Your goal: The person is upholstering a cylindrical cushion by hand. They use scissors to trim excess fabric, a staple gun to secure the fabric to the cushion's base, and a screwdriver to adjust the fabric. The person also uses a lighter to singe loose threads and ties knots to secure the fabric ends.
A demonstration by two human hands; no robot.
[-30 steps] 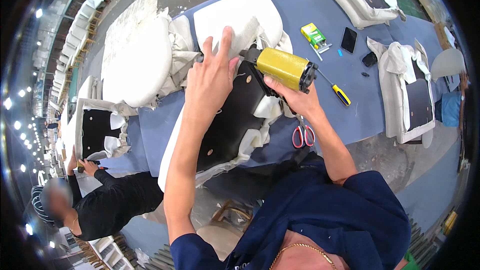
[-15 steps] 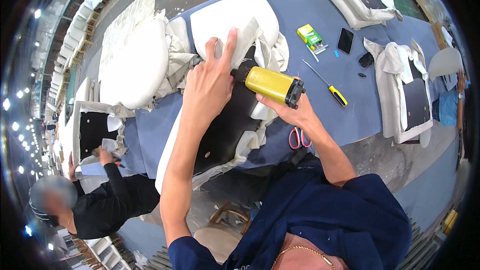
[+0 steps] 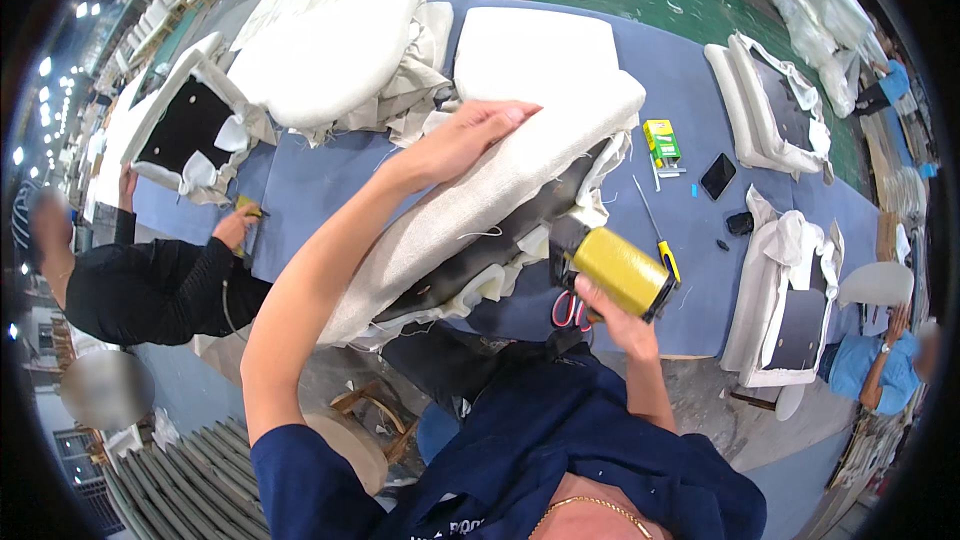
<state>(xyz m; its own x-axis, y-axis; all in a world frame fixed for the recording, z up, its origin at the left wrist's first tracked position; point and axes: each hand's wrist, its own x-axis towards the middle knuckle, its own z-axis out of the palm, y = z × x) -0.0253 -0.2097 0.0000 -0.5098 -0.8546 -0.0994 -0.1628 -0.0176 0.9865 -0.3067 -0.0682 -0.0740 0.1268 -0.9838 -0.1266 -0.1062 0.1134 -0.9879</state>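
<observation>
A long cream upholstered chair cushion [image 3: 450,205] is tilted up on its edge before me, its dark underside partly facing me and loose fabric along the near rim. My left hand [image 3: 480,135] is closed over the cushion's upper edge, with part of its fingers hidden from me. In my right hand [image 3: 620,320] is a yellow and black staple gun [image 3: 625,270]. Its black nose points toward the cushion's underside, and I cannot tell if it touches.
Beyond lie white cushions [image 3: 540,45]. To the right are a green-yellow box [image 3: 661,140], a phone [image 3: 718,176], a screwdriver [image 3: 662,240] and more upholstered pieces [image 3: 770,300]. Red-handled scissors [image 3: 572,310] lie near the front edge. A co-worker in black [image 3: 160,285] works at left.
The cushion has been tipped up, so its fabric side now shows. My left hand has moved onto its upper edge, and the staple gun has shifted right and nearer.
</observation>
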